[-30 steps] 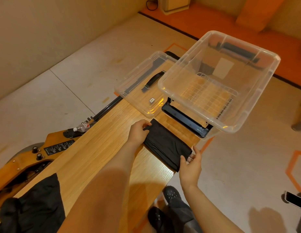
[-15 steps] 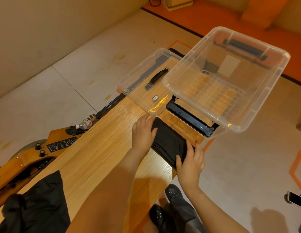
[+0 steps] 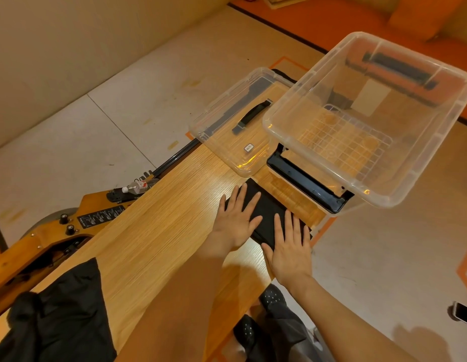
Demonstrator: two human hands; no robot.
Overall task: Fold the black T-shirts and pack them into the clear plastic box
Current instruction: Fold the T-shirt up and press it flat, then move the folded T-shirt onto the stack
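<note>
- A long wooden table (image 3: 154, 231) runs from about 7 o'clock up toward 1 o'clock across the view.
- The clear plastic box (image 3: 316, 105) sits at the table's far end, at about 1 o'clock from the hands, with a white grid pattern on its bottom and a black latch bar (image 3: 305, 182) along its near edge.
- The box's clear lid (image 3: 227, 118) lies flat just beside it at 11 o'clock from the hands, with a black handle (image 3: 249, 116) on top; its near corner comes close to the folded shirt.
- A heap of unfolded black cloth (image 3: 55, 317) lies on the table at 7 o'clock, well apart from the hands.
- Off the table's left edge at 9 o'clock are a small plastic bottle (image 3: 138, 186) and a wooden frame with black knobs (image 3: 64, 219).
- Dark shoes (image 3: 273, 299) show on the floor at 6 o'clock.
- The folded black T-shirt (image 3: 269, 215) lies on the table between the hands and the latch bar, near the right edge.
- The left hand (image 3: 235, 220) lies flat, fingers straight and spread, its fingertips on the shirt's left part; it grips nothing.
- The right hand (image 3: 288, 244) lies likewise flat and spread, pressing the shirt's near right end with straight fingers.
</note>
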